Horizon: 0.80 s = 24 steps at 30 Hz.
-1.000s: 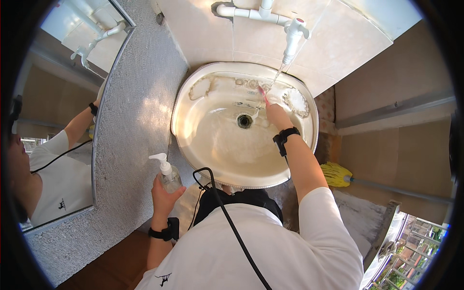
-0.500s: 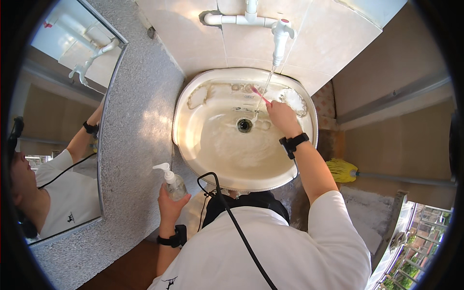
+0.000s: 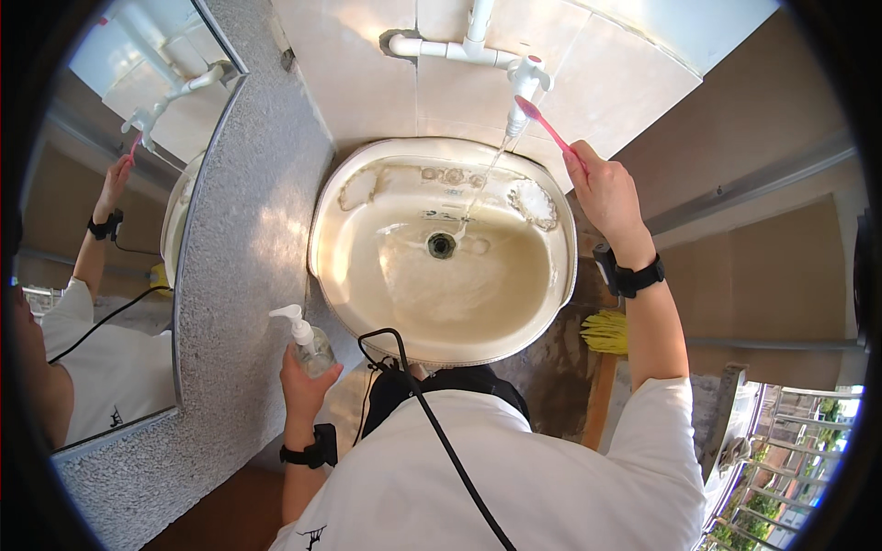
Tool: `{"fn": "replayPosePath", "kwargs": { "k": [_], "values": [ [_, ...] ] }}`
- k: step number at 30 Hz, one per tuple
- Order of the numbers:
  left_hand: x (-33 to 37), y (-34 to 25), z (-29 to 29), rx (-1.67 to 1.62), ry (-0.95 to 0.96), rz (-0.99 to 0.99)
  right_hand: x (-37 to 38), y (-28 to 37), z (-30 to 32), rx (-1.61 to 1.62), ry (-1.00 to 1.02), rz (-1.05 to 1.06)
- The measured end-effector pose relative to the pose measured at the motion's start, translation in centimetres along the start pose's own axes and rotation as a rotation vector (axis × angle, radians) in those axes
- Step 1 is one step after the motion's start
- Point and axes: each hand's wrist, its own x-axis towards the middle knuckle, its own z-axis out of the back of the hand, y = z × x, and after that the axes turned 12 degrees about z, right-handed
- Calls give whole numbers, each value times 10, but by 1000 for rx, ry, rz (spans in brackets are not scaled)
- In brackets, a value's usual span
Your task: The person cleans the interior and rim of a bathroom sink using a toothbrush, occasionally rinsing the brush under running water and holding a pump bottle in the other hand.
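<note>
Lower centre of the frame, closest in: the person's white shirt (image 3: 514, 468), with a black cable (image 3: 443, 434) looping up over it toward the middle. Dark trousers (image 3: 491, 381) showed just beyond the shirt.

Left hand (image 3: 306, 390), lower left of centre: fingers and thumb closed around a clear pump bottle (image 3: 319, 356) with a white pump top, held upright-ish and tilted a little, nozzle toward the left. Black wristband (image 3: 317, 447) below that hand.

Right hand (image 3: 608, 197), right of centre and higher: fingers clamped on the handle of a pink toothbrush (image 3: 549, 127). The brush slanted to the upper left, its head overlapping the tap in this view; could not tell whether the two touched. Second dark band on that wrist.

Centre: a cream basin (image 3: 367, 298), stained along its back ledge, with a dark round drain (image 3: 442, 245). Upper centre: a white tap (image 3: 524, 83) with a red-marked top, fed by white pipe (image 3: 455, 50); a thin stream of water (image 3: 490, 174) fell from it into the basin.

Left edge: a mirror (image 3: 110, 349), reflecting a raised arm and the brush, set on a rough grey wall (image 3: 248, 220). Right of centre: a yellow mop head (image 3: 604, 332). Lower right, farthest: metal bars (image 3: 795, 459) with greenery behind.
</note>
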Motion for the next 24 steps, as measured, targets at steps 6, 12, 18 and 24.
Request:
{"fn": "replayPosePath", "kwargs": {
  "k": [6,12,18,24],
  "values": [
    [-3,13,3,21,-22,-16,29,-8,8,-333,-163,124],
    [-9,9,9,-13,-1,70,31,-50,19,-354,-208,270],
    [-11,21,4,-51,-18,4,59,-40,15,-285,-136,341],
    [-11,5,3,-73,5,-5,13,-69,10,86,73,-104]
  ]
}}
